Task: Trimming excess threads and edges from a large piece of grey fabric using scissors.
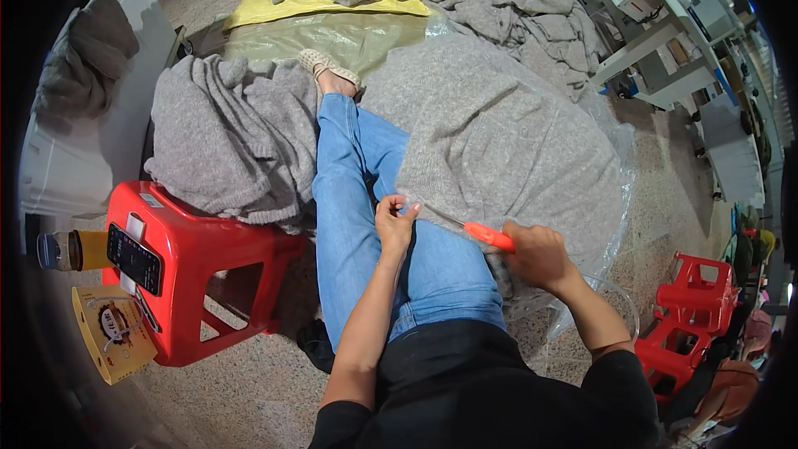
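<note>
My right hand (539,256) is closed round the bright orange handle of a tool (490,238) with a thin metal shaft. The shaft points left, its tip close to the fingertips of my left hand (397,223). Thumb and fingers of that hand are drawn together in a pinch over my thigh; what lies between them is too small to make out. Both hands are at the near edge of a grey knit garment (507,141), which spreads across my right leg and over the plastic sheet beyond.
At left a red stool (208,249) bears a phone (135,259) and another grey knit pile (233,141). A cup (75,250) and yellow box (112,333) sit beside it. More knits (515,8) lie ahead. Red stools (688,308) stand at right.
</note>
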Tool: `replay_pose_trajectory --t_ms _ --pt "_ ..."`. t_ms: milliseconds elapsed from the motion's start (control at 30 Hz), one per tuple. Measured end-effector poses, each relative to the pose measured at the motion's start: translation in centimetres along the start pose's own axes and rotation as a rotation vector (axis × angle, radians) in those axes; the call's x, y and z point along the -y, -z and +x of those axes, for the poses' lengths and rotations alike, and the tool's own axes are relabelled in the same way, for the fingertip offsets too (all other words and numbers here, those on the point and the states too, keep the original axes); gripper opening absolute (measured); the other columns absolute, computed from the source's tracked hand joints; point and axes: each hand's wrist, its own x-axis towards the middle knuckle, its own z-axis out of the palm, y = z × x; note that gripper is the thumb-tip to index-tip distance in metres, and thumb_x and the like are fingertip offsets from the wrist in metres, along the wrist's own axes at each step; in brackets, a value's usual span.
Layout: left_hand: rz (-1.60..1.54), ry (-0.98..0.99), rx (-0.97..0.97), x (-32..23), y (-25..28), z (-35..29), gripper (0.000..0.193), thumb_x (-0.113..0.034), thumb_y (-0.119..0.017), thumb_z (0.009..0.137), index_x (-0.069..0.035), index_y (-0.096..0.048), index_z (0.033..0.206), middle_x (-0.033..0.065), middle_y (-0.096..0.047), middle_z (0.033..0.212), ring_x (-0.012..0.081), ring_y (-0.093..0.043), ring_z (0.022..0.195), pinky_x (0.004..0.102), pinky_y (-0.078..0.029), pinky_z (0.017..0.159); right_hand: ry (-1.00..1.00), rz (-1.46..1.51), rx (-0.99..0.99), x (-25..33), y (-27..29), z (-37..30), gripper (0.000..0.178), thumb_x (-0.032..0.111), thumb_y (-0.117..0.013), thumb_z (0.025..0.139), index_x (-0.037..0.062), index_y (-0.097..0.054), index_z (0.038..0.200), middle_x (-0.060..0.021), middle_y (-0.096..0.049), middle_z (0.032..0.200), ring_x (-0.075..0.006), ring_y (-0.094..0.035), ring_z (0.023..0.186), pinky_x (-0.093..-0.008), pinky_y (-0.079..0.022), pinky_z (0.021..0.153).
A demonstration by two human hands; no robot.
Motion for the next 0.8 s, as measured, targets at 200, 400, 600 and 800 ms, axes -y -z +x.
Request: replay_pose_trajectory --t_ms 200,400,600,800 --pt "0.116 -0.223 -0.175 -2.9 -1.1 -1.2 0.031 -0.005 -0.078 0.065 -0.002 -0.058 0.09 0.0063 -0.05 0.084 0.0175 -0.049 0.07 0.0288 -0.044 0.064 -0.086 0.088 0.095 -1.7 -0.8 0.4 0.02 0.028 -0.065 0.079 0.0115 -0.055 0.083 -0.0131 -0.06 0.069 -0.0371 -0.059 0.068 -0.0496 -0.045 0.06" --pt "0.208 -0.169 -0.071 -2.8 -0.5 -1.3 0.031 -0.004 -0.076 0.066 -0.003 -0.06 0.092 0.0091 -0.052 0.087 0.0204 -0.051 0.073 0.0301 -0.045 0.066 -0.09 0.09 0.096 -1.4 0.2 0.7 0.026 0.036 -0.063 0.082 0.0113 -0.057 0.082 -0.0132 -0.06 0.068 -0.0367 -0.059 0.07 -0.0499 -0.045 0.062" --pt "0.417 -0.785 0.021 -7.4 -1.7 -2.7 0.024 0.004 -0.063 0.071 -0.007 -0.064 0.092 0.0096 -0.061 0.092 0.0293 -0.055 0.092 0.0373 -0.043 0.077 -0.062 0.207 -0.087 -5.1 -2.1 2.9 0.025 0.033 -0.061 0.086 0.0112 -0.057 0.097 -0.0153 -0.06 0.079 -0.0345 -0.06 0.067 -0.0454 -0.047 0.06" --pt "0.691 -0.771 0.39 -10.3 -3.3 -5.1 0.018 -0.001 -0.061 0.068 -0.006 -0.063 0.086 0.0084 -0.056 0.083 0.0272 -0.052 0.088 0.0394 -0.039 0.08 -0.427 0.927 0.123 -10.8 -12.2 6.1 0.042 0.037 -0.053 0.093 0.0084 -0.047 0.123 -0.011 -0.061 0.09 -0.0202 -0.064 0.06 -0.0309 -0.048 0.05"
